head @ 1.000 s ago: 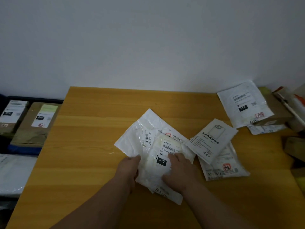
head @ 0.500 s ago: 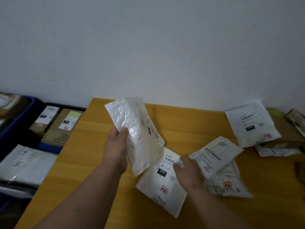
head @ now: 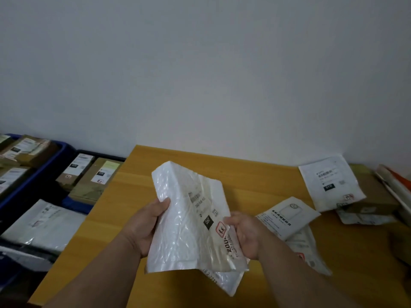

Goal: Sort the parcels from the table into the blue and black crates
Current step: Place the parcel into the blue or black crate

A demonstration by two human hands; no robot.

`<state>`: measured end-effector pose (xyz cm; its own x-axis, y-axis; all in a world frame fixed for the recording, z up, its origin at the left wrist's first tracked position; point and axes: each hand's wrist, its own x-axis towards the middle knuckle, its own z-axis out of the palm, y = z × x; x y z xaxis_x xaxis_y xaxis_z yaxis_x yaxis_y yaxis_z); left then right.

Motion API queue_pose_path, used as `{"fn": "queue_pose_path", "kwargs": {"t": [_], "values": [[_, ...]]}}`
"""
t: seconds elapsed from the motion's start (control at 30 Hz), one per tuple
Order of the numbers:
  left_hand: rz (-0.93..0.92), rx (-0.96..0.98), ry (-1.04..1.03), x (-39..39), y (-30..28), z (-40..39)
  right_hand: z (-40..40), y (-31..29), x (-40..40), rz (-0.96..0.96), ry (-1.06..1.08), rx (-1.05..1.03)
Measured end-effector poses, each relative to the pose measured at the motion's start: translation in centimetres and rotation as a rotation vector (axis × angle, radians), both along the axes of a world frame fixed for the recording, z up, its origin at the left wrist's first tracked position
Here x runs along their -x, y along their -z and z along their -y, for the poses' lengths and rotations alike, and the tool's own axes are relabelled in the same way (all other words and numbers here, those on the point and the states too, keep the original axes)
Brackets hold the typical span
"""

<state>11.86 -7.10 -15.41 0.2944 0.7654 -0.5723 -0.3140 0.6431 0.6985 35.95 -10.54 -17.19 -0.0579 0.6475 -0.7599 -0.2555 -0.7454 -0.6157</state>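
Both hands are holding a white parcel [head: 189,218] up above the wooden surface [head: 255,181]: the left hand [head: 144,225] is gripping its left edge, the right hand [head: 244,234] is pinching its right edge. Other parcels [head: 287,218] are lying on the surface, and the blue crate [head: 40,167] is sitting to the left.

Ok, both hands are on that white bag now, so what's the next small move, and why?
Probably swing the white bag leftward toward the crates: left hand and right hand hold it off the table, its 060 label facing up.
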Motion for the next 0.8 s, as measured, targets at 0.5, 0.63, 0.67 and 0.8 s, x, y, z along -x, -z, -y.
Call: {"fn": "queue_pose_path", "kwargs": {"t": [0.5, 0.63, 0.67, 0.8], "values": [[-0.578, -0.077, -0.066, 12.2, 0.6, -0.5, -0.9, -1.0, 11.4, 0.496, 0.161, -0.211], [-0.678, -0.134, -0.083, 17.5, 0.5, -0.9, -1.2, -0.1, 17.0, 0.452, 0.193, -0.196], [-0.696, -0.139, -0.084, 18.6, 0.7, -0.9, -1.3, 0.1, 18.2, 0.464, 0.192, -0.197], [-0.791, -0.156, -0.083, 22.1, 1.5, -0.4, -1.6, 0.9, 21.4, 0.493, 0.184, -0.166]]}}
